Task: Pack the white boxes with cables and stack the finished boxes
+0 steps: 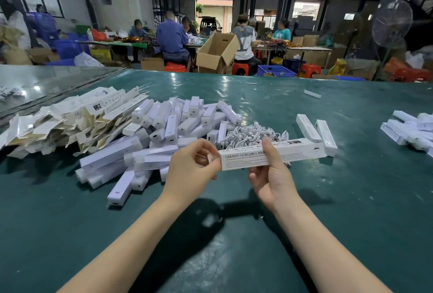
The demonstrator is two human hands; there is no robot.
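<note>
I hold a long white box (295, 153) printed "SMART SENSOR LAMP" level above the green table. My right hand (271, 175) grips its middle from below, thumb across the printed face. My left hand (192, 163) pinches the flap at the box's left end. Just behind the box lies a heap of coiled white cables (253, 134). A pile of white lamp bars (164, 133) spreads to the left of the cables.
Flat unfolded box blanks (70, 119) are heaped at the far left. Two closed boxes (316, 131) lie behind the held one, and more finished boxes (410, 129) sit at the right edge. The green table (328, 222) stretches wide; people work at tables beyond.
</note>
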